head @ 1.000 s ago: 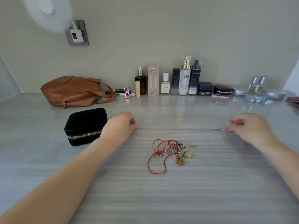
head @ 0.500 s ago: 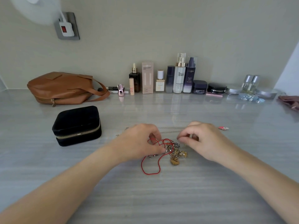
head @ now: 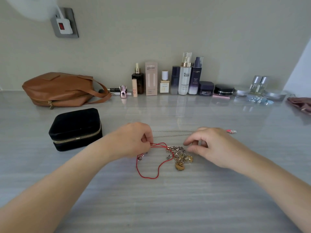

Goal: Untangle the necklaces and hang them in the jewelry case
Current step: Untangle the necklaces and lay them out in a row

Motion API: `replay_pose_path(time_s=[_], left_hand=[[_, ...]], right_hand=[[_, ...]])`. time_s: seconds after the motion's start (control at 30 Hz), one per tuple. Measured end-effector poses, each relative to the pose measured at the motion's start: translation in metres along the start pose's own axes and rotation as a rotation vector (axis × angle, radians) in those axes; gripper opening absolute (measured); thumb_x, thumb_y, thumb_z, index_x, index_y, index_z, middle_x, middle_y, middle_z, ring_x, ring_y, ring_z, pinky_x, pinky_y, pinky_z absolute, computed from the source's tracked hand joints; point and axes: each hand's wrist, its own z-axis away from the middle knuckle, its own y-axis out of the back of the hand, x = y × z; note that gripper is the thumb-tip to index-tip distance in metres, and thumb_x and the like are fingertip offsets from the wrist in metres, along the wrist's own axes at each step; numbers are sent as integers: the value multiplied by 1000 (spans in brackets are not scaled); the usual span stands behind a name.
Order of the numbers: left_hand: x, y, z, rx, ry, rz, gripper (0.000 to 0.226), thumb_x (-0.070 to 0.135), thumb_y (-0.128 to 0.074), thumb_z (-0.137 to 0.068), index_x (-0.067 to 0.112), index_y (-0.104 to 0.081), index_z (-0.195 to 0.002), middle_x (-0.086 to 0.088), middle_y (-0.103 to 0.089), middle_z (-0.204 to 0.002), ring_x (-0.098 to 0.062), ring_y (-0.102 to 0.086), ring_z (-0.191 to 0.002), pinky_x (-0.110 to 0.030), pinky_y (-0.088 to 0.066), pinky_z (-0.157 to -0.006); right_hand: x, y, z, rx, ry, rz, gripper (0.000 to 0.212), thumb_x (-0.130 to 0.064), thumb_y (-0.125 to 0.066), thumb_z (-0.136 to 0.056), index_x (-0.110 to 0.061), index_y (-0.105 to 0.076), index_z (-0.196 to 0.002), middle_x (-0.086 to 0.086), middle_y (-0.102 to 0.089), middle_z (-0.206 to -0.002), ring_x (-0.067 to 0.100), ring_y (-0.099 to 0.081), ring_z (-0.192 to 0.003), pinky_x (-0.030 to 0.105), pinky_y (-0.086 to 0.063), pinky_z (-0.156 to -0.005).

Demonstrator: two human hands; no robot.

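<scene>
A tangle of necklaces lies mid-table: a red cord necklace [head: 148, 167] looped beside a clump of silver and gold chains [head: 179, 153] with a gold heart pendant [head: 179, 166]. My left hand [head: 133, 140] pinches the red cord at its top. My right hand [head: 212, 145] hovers over the right side of the clump, thumb and fingers apart, holding nothing. A thin silver chain [head: 171, 133] lies stretched out behind both hands, its pink pendant [head: 231, 131] at the right end. The black velvet jewelry case [head: 75, 128] sits zipped shut to the left.
A brown leather bag [head: 62, 89] lies at the back left. A row of cosmetic bottles and jars [head: 183, 78] lines the wall. A dark pink pouch [head: 301, 104] is at the right edge. A wall socket [head: 64, 25] is above.
Both hands let go of the stretched silver chain and came together at the tangle. The left hand took hold of the red cord and the right thumb and fingers spread apart.
</scene>
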Motion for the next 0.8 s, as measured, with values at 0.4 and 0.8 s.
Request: replay_pose_path(time_s=[0.4, 0.8], left_hand=[[20, -27, 5, 53, -213, 15, 34, 42, -61, -79, 33, -58, -112, 10, -57, -109, -8, -49, -100, -20, -37, -87], [14, -18, 1, 93, -89, 138, 18, 17, -60, -73, 32, -52, -66, 14, -55, -67, -1, -51, -62, -12, -40, -57]], right_hand=[[-4, -6, 0, -70, 29, -13, 20, -32, -61, -83, -34, -67, -102, -12, -52, -89, 0, -47, -71, 27, -42, -73], [1, -8, -4, 111, -12, 44, 11, -27, -56, -87, -20, -65, -84, -13, -47, -80, -2, -43, -66, 19, -29, -59]])
